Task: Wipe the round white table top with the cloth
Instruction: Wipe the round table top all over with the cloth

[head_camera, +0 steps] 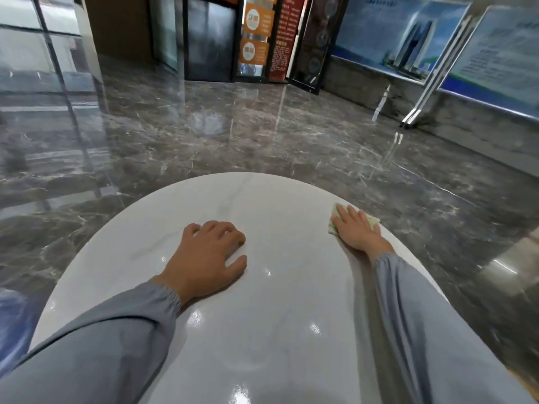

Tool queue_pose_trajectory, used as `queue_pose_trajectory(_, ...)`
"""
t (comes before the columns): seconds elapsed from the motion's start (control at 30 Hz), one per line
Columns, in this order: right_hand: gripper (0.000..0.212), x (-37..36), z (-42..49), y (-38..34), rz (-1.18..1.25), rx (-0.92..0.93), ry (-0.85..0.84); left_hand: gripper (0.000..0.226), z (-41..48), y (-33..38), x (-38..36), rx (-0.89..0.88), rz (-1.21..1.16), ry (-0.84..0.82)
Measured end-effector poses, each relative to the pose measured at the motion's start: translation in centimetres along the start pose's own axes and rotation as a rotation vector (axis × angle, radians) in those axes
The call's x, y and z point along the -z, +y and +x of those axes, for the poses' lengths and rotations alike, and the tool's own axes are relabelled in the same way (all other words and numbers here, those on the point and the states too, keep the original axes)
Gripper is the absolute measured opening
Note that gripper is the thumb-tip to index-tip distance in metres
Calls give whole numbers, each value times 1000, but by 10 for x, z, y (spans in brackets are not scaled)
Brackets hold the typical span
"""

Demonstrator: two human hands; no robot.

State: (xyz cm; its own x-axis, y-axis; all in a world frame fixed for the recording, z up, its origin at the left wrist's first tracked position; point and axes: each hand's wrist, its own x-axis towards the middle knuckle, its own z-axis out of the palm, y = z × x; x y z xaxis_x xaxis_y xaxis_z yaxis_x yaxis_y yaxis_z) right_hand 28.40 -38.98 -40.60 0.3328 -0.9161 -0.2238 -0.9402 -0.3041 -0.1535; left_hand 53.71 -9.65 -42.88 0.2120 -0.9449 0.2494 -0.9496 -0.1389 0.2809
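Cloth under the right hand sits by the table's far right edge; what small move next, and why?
Probably sweep the right hand, pressing flat on the cloth, leftward across the table top toward the middle. The cloth lies at the right rim, bare surface stretches to its left, and the left hand rests on the top nearer the centre.
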Motion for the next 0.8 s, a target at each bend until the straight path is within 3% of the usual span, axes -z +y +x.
queue_pose_trajectory(0.1, 59, 8, 18, 35, 7, -90, 17, 44, -3, 4, -2, 7, 10, 14)
queue_pose_trajectory(0.23, 60, 7, 48, 0, -3, -104, 18, 44, -5, 4, -4, -8, 25, -7)
queue_pose_trajectory(0.33, 60, 1, 66, -78, -5, 31, 1, 44, -5, 2, -5, -24, 34, -26)
queue_pose_trajectory(0.47, 60, -20, 58, -223, -64, 369, -79, 40, -6, 3, -4, -25, 26, -3)
queue_pose_trajectory(0.57, 60, -32, 37, -288, -97, 554, -132, 40, -5, 3, -3, -20, 59, 0)
queue_pose_trajectory(0.67, 60, -27, 37, -289, -61, 580, -135, 39, -3, 3, 0, -18, 68, -9)
queue_pose_trajectory(0.8, 60, -14, 65, -217, 33, 339, -31, 40, -5, 6, -1, -5, 64, -6)
